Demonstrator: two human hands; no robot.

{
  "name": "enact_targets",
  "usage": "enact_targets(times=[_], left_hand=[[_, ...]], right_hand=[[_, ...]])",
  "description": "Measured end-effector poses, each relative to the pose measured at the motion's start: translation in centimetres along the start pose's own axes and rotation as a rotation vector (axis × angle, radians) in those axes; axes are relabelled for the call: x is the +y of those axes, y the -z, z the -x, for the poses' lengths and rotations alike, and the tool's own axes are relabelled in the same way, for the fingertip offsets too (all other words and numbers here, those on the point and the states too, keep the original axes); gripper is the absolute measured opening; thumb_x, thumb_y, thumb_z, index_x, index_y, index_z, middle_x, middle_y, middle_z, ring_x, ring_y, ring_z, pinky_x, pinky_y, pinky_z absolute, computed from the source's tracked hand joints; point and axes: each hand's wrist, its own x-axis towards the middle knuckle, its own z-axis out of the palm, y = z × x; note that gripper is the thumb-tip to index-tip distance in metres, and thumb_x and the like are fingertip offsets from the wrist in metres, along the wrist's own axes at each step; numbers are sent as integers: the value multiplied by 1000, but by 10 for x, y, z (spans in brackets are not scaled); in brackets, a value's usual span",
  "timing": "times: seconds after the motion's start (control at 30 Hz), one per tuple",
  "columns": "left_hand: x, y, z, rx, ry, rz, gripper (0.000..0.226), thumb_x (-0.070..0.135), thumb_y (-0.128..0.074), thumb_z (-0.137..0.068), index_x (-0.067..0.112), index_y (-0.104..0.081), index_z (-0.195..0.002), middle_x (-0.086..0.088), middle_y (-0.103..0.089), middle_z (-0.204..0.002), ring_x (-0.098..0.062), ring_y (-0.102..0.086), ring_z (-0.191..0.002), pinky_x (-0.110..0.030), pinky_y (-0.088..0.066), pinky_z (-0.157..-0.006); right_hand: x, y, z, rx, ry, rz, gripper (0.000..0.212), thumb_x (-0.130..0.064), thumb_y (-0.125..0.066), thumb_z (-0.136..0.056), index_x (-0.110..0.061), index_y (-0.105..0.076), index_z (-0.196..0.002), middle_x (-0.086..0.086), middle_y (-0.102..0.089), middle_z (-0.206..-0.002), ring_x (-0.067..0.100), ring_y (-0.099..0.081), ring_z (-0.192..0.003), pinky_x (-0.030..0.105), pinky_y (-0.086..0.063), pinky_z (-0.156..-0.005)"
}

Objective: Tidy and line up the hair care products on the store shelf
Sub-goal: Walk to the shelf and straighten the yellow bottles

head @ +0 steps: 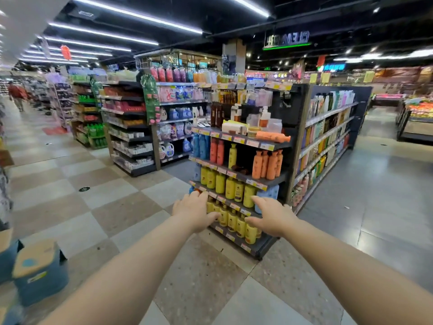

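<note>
- The left hand (193,211) reaches toward the low end of the shelf unit (282,144), fingers loosely spread with nothing in its grasp.
- The right hand (273,215) is just to its right, fingers also relaxed and spread, holding nothing.
- Both hands overlap the bottom row of yellow bottles (239,225); whether they actually touch it is hard to tell from this angle.
- A second row of yellow bottles (230,187) stands upright on the shelf above.
- One shelf higher, the upright orange bottles (267,164) cluster at the right and the blue bottles (201,146) at the left, with a lone yellow bottle (232,156) between them.
- Above those, a tipped orange bottle (273,136) lies on its side near the shelf's right end.
- At the near left, blue containers (39,285) with tan tops sit on the checkered floor (112,207).
</note>
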Motion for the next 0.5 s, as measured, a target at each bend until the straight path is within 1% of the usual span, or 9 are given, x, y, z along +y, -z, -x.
enact_targets(times=[0.17,0.3,0.4,0.5], left_hand=[[-39,-13,-75,-41,13,-4,74,71,-40,-80,23,-35,-135,-4,-46,-137,-27,-43,-125,-44,-41,-99],[-72,-19,-140,-31,44,6,74,69,-41,-81,24,-32,-138,-3,-42,-141,-25,-40,-129,-43,-39,-103],[-95,-17,-197,-22,61,-9,72,66,-41,-83,23,-30,-139,-3,-41,-143,-25,-40,-130,-42,-37,-102],[-115,-12,-257,-21,70,-20,74,64,-41,-85,23,-23,-144,-2,-36,-146,-23,-36,-133,-41,-35,-105]], right_hand=[[-16,-4,-88,-10,-21,8,71,-57,-46,-88,-29,-18,-148,-3,-27,-154,22,-26,-141,55,-23,-111],[-25,-10,-169,-9,-1,15,71,-57,-45,-89,-29,-18,-147,-2,-26,-155,23,-25,-142,53,-24,-111],[-34,-13,-239,9,20,0,72,-57,-47,-88,-28,-18,-148,-1,-26,-155,24,-24,-142,50,-26,-113],[-41,-10,-313,21,38,-30,73,-58,-47,-87,-30,-18,-148,-2,-26,-155,22,-24,-143,51,-25,-114]])
